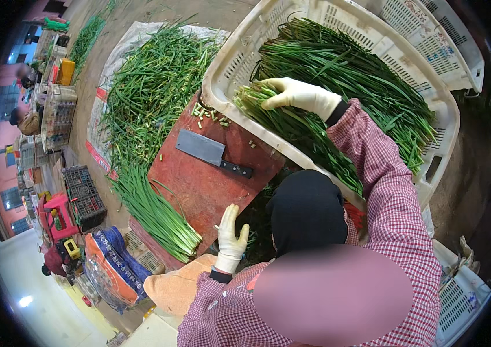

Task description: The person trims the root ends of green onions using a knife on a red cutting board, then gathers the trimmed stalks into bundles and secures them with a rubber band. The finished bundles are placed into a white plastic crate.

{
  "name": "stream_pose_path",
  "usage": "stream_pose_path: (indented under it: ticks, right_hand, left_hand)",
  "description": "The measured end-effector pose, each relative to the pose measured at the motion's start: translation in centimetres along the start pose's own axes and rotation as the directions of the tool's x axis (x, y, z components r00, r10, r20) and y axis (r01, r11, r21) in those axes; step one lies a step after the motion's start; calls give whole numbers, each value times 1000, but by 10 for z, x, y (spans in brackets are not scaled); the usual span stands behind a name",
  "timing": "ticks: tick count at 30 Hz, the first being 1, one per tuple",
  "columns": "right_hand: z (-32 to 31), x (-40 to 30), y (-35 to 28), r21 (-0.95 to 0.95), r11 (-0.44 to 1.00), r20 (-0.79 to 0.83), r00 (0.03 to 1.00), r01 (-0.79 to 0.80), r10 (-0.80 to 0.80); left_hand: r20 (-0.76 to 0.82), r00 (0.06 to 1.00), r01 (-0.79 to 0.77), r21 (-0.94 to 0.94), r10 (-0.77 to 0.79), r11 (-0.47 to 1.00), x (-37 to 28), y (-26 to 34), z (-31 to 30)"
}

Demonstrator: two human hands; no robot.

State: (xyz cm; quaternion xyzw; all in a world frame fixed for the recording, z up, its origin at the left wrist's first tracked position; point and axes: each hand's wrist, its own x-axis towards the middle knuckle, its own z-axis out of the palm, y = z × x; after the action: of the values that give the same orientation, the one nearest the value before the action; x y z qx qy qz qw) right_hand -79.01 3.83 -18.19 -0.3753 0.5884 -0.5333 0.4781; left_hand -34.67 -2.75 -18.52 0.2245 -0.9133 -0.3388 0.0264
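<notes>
My right hand [299,96], in a pale glove, rests on the cut ends of a bunch of long green leafy stalks [267,108] in a white plastic crate; whether it grips them I cannot tell. My left hand [232,240], gloved too, is raised near the red board's lower edge, its fingers apart and nothing in them. A cleaver [211,152] with a black handle lies on the red board [193,182]. Short cut stalk ends [204,113] lie at the board's far corner. A neat bundle of green stalks [158,217] lies along its left edge, pale ends towards me.
Loose green trimmings [154,91] are heaped on a white sheet [117,56] beyond the board. The white crate [237,47] overlaps the board's right side. More crates [436,47] stand at the upper right. An orange and blue sack [113,269] lies at left; people sit farther off.
</notes>
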Motion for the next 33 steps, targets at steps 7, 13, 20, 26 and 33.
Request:
stream_pose_path:
  ticks: [7, 13, 20, 26, 33]
  right_hand:
    - [17, 26, -4, -319, 947, 3, 1000, -28, 30]
    - [22, 46, -2, -395, 917, -45, 998, -61, 47]
    - [-10, 6, -18, -85, 994, -132, 989, -74, 62]
    - [-18, -12, -15, -65, 997, -200, 979, -41, 28]
    - [-19, -11, -1, -24, 990, -139, 980, 137, -139]
  left_hand:
    - [14, 1000, -7, 6, 7, 1000, 0, 2, 0]
    - [3, 997, -78, 67, 78, 995, 19, 12, -10]
    - [-113, 973, -204, -14, 202, 979, 94, 39, -44]
    - [-138, 982, -185, -546, 130, 817, 191, 96, -44]
    - [-24, 990, 50, -868, -142, 493, 278, 124, 25]
